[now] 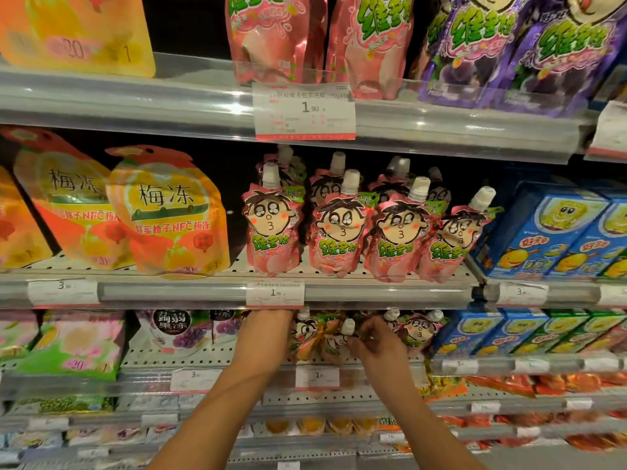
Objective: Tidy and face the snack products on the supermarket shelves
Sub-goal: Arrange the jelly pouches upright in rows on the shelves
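On the third shelf down stand several spouted jelly pouches with a cartoon face, orange ones (305, 337) at the left and a pink one (415, 330) at the right. My right hand (375, 340) reaches in among them, its fingers curled round a white-capped pouch (341, 337) near the spout. My left forearm goes up to the same shelf; only the wrist of my left hand (269, 329) shows, and its fingers are hidden behind the shelf rail (373, 293) above. One shelf higher, a row of pink face pouches (339, 232) stands upright, the rightmost one leaning.
Orange plum-jelly bags (169, 212) sit left of the pink row and blue cartons (556, 232) to its right. Pink and purple pouches (481, 45) fill the top shelf. A green bag (74, 347), a konjac jelly bag (173, 330) and more blue cartons (475, 334) flank my hands.
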Demonstrator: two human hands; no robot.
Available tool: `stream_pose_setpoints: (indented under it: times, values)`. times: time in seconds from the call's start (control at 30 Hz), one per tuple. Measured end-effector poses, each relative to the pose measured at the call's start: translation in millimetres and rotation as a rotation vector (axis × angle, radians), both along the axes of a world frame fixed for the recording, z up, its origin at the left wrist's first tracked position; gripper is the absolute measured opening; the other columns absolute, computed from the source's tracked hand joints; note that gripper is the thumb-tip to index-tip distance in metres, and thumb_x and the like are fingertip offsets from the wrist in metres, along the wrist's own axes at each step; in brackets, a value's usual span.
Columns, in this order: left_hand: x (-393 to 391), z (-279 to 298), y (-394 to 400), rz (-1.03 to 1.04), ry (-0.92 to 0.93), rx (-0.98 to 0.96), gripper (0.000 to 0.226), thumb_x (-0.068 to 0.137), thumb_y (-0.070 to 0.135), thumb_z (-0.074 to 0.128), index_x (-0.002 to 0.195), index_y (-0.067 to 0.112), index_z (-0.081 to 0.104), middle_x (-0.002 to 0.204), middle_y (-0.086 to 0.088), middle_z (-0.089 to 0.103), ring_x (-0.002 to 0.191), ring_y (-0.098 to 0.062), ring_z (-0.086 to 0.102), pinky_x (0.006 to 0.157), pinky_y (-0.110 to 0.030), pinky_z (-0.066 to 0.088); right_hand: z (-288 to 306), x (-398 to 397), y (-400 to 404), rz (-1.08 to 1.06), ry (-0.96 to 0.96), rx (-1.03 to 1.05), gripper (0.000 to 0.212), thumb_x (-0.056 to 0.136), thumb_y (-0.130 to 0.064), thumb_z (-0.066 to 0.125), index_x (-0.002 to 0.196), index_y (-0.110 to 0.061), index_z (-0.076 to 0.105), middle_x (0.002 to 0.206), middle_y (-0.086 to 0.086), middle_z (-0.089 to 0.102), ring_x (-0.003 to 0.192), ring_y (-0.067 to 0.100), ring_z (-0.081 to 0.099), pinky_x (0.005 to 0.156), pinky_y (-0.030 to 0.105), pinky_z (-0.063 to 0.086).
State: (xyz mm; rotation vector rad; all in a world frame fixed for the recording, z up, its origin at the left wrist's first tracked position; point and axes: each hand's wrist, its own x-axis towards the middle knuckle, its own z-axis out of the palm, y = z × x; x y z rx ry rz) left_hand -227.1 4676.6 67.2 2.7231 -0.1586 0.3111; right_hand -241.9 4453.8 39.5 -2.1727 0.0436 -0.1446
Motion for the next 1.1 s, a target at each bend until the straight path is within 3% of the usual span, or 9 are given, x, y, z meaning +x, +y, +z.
stream_pose_setpoints:
  times: [0.17, 0.3, 0.4, 0.5, 0.57, 0.67, 0.87, 1.0, 1.1]
  values:
    - [1.3, -1.0, 4.6, 0.002, 0.040, -0.021, 0.020, 0.091, 0.009, 0.055, 0.105, 0.023, 0.060, 0.089, -0.004, 0.064, 0.075, -0.023, 0.059, 0.063, -0.035, 0.046, 1.3, 6.8, 3.1, 0.018, -0.011, -0.019, 0.027, 0.090, -0.016, 0.075, 0.084, -0.027, 0.051, 0.069, -0.007, 0.063, 0.062, 0.003, 0.061, 0.054, 0.013, 0.041]
    - [4.2, -6.0, 7.0, 0.015, 0.009, -0.009, 0.022, 0.092, 0.014, 0.057, 0.110, 0.026, 0.059, 0.093, -0.003, 0.065, 0.073, -0.022, 0.053, 0.065, -0.033, 0.042, -1.1, 11.4, 1.5, 0.035, -0.025, -0.061, 0.022, 0.091, -0.020, 0.075, 0.090, -0.025, 0.054, 0.073, -0.009, 0.064, 0.068, 0.006, 0.063, 0.055, 0.011, 0.039]
    - [1.1, -2.0, 4.1, 0.014, -0.006, 0.060, 0.021, 0.094, 0.021, 0.060, 0.114, 0.025, 0.063, 0.100, -0.005, 0.070, 0.085, -0.029, 0.067, 0.066, -0.036, 0.050, -1.4, 13.0, -1.1, 0.053, -0.077, -0.128, 0.023, 0.089, -0.029, 0.078, 0.096, -0.026, 0.056, 0.074, -0.010, 0.065, 0.068, 0.009, 0.063, 0.057, 0.017, 0.041]
    - [-2.4, 0.1, 5.1, 0.023, -0.017, 0.106, 0.022, 0.096, 0.026, 0.061, 0.117, 0.024, 0.064, 0.101, -0.005, 0.072, 0.089, -0.031, 0.070, 0.070, -0.041, 0.056, 2.7, 12.3, -2.2, 0.071, -0.122, -0.212, 0.024, 0.089, -0.029, 0.078, 0.107, -0.019, 0.065, 0.077, -0.006, 0.069, 0.065, 0.013, 0.064, 0.060, 0.029, 0.050]
    - [-5.6, 1.1, 7.8, 0.031, -0.033, 0.111, 0.024, 0.096, 0.026, 0.060, 0.119, 0.026, 0.063, 0.101, -0.004, 0.072, 0.088, -0.031, 0.070, 0.069, -0.040, 0.056, 4.0, 11.4, -0.3, 0.110, -0.133, -0.250, 0.028, 0.090, -0.026, 0.076, 0.115, -0.016, 0.067, 0.081, -0.006, 0.072, 0.064, 0.008, 0.065, 0.060, 0.026, 0.052]
    - [-12.1, 5.6, 10.9, 0.048, -0.056, 0.137, 0.028, 0.095, 0.030, 0.062, 0.123, 0.029, 0.062, 0.102, -0.001, 0.073, 0.090, -0.029, 0.071, 0.068, -0.038, 0.055, 5.5, 10.0, 3.9, 0.153, -0.141, -0.259, 0.034, 0.091, -0.021, 0.074, 0.124, -0.018, 0.066, 0.086, -0.011, 0.070, 0.060, 0.000, 0.062, 0.056, 0.015, 0.045]
    - [-29.2, 9.0, 29.1, 0.073, -0.162, 0.189, 0.034, 0.084, 0.034, 0.078, 0.116, 0.028, 0.068, 0.093, 0.001, 0.075, 0.076, -0.025, 0.072, 0.052, -0.032, 0.049, 11.6, 13.4, 6.0, 0.149, -0.168, -0.259, 0.031, 0.090, -0.025, 0.075, 0.119, -0.014, 0.070, 0.082, -0.002, 0.074, 0.065, 0.015, 0.068, 0.063, 0.034, 0.056]
    - [-32.2, 3.4, 41.0, -0.036, -0.252, 0.208, 0.061, 0.072, 0.022, 0.086, 0.127, 0.032, 0.063, 0.104, 0.005, 0.073, 0.076, -0.023, 0.071, 0.046, -0.033, 0.049, 13.7, 16.9, 6.1, 0.159, -0.184, -0.260, 0.028, 0.090, -0.025, 0.076, 0.114, -0.012, 0.072, 0.083, -0.001, 0.075, 0.067, 0.016, 0.068, 0.064, 0.034, 0.056]
    - [-30.9, -5.8, 45.4, 0.006, -0.239, 0.184, 0.068, 0.073, 0.018, 0.085, 0.134, 0.027, 0.056, 0.108, -0.002, 0.069, 0.080, -0.027, 0.069, 0.046, -0.036, 0.051, 17.4, 15.8, 7.7, 0.164, -0.182, -0.267, 0.029, 0.091, -0.026, 0.076, 0.116, -0.014, 0.073, 0.084, 0.001, 0.075, 0.065, 0.018, 0.068, 0.063, 0.033, 0.054]
